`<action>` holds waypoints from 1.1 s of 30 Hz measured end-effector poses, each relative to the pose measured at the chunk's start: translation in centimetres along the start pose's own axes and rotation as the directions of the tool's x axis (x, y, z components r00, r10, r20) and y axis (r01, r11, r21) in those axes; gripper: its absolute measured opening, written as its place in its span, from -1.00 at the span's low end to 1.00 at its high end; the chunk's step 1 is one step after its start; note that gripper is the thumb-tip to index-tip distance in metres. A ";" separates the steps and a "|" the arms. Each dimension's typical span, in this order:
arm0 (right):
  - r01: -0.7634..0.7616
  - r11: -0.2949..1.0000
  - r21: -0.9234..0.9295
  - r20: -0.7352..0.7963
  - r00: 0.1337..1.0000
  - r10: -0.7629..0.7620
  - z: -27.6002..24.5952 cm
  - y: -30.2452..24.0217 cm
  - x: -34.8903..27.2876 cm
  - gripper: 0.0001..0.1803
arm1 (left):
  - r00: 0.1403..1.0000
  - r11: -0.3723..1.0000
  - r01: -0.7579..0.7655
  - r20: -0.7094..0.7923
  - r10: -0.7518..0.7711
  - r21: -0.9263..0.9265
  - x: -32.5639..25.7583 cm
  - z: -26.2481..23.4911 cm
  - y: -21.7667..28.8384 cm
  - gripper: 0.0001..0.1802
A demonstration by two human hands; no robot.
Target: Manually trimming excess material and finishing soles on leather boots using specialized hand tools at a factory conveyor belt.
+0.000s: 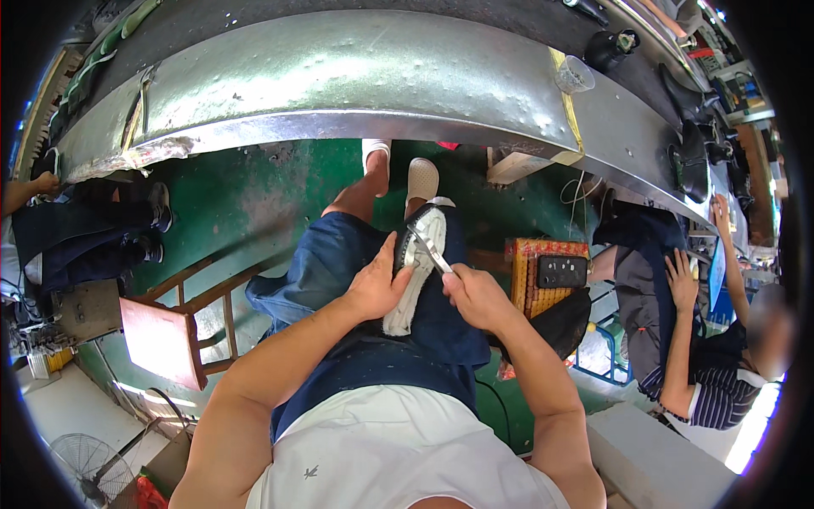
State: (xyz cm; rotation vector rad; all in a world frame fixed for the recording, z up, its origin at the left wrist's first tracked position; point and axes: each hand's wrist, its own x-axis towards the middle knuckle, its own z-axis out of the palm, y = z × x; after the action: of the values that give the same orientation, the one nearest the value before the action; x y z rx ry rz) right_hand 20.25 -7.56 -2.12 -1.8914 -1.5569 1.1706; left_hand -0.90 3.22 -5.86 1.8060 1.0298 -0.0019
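An upturned shoe (412, 299) lies lengthwise over my lap, its whitish underside facing up and a dark edge showing along its upper left. My left hand (378, 282) grips it from the left, with the thumb by the underside and the fingers along the dark edge. From the right, my right hand (476, 297) holds a slim silver metal hand tool (433, 255), whose exact kind I cannot make out. Its far end rests on or just over the shoe's underside.
Ahead runs a long metal bench (339, 81) with a clear plastic cup (575, 75). Black shoes (691, 161) stand along its right side. To my left is a wooden stool (161, 339); on the right, a black phone (561, 271) lies on a woven seat. People sit at both sides.
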 end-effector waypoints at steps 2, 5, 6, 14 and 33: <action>0.116 0.993 0.035 -0.114 0.987 -0.111 0.5 -0.2 -0.7 -0.53 | 1.000 1.000 -0.005 0.006 0.005 0.008 -0.2 -0.2 0.8 -0.05; 0.040 0.968 -0.246 0.003 0.999 -0.040 0.8 -1.0 -0.9 -0.55 | 1.000 1.000 -0.021 0.005 0.021 0.005 -0.3 -0.2 0.3 -0.04; 0.006 0.970 -0.243 -0.010 1.000 -0.008 0.3 -1.2 -1.1 -0.56 | 1.000 0.999 -0.031 0.000 0.031 -0.008 -0.2 -0.2 -0.1 -0.04; -0.236 0.971 -0.031 0.406 0.885 0.228 -2.6 -1.5 -5.3 -0.61 | 0.986 0.915 0.085 0.167 -0.019 -0.394 2.0 -1.9 0.2 -0.04; -0.297 0.953 0.061 0.429 0.870 0.243 2.1 0.9 -8.0 -0.51 | 0.993 0.978 0.074 0.105 -0.054 -0.193 0.2 -0.5 2.2 -0.07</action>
State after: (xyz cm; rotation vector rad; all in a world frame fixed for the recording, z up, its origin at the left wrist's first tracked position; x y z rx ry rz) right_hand 18.98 -15.74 -1.29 -1.9046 -1.3986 1.8565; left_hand 0.46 3.48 -4.07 1.5778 0.9824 -0.0278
